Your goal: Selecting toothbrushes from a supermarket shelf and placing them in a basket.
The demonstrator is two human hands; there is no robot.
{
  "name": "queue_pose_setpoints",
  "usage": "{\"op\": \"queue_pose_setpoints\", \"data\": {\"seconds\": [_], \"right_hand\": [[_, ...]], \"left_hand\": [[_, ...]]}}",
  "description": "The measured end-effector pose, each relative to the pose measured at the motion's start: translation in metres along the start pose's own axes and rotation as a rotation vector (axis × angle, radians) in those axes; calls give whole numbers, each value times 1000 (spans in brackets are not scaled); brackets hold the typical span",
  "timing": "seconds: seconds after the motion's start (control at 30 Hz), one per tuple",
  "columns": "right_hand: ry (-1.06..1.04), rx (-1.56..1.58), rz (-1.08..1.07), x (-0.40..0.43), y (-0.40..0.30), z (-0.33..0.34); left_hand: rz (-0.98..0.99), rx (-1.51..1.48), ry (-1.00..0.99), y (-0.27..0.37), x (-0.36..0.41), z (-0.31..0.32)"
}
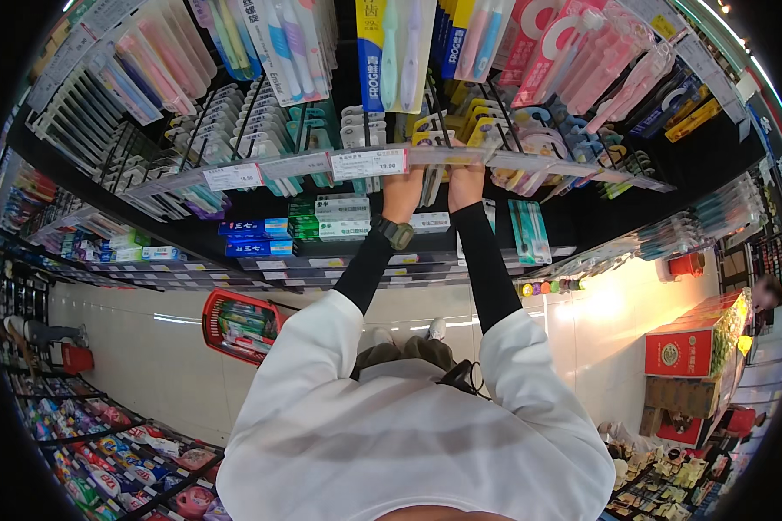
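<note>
Both my hands reach up to a rack of hanging toothbrush packs. My left hand, below a dark digital watch, is at the underside of the clear price rail. Just to its right, my right hand is raised behind the same rail. Yellow-topped toothbrush packs hang on hooks at my fingers, their lower ends showing between my hands. The rail and packs hide most of my fingers, so their grip does not show. Above hangs a large yellow-and-blue FROG toothbrush pack. White price tags sit on the rail.
Green-and-white toothpaste boxes and blue boxes lie on the shelf below. A teal toothbrush pack hangs at the right. On the floor at left stands a red basket holding packs. Another person is far left.
</note>
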State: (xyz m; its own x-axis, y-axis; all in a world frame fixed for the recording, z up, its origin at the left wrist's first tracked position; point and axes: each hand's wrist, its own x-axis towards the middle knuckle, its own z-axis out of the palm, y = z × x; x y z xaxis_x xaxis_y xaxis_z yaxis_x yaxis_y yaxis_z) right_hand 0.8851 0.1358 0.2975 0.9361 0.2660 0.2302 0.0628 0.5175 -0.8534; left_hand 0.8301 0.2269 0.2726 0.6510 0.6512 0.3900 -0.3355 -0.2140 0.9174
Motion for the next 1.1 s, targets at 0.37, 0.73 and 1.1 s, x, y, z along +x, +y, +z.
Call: {"op": "queue_pose_setpoints", "data": {"seconds": [0.37,0.73,1.1], "right_hand": [[-7,-426,-80,-69,13,-62],[188,-733,564,-206,57,-322],[552,-119,923,-164,106,-422]], "left_hand": [[-137,-95,132,-8,-57,-15],[-879,-15,-213,-65,-270,-59],[-763,7,-175,-49,-228,-42]]}}
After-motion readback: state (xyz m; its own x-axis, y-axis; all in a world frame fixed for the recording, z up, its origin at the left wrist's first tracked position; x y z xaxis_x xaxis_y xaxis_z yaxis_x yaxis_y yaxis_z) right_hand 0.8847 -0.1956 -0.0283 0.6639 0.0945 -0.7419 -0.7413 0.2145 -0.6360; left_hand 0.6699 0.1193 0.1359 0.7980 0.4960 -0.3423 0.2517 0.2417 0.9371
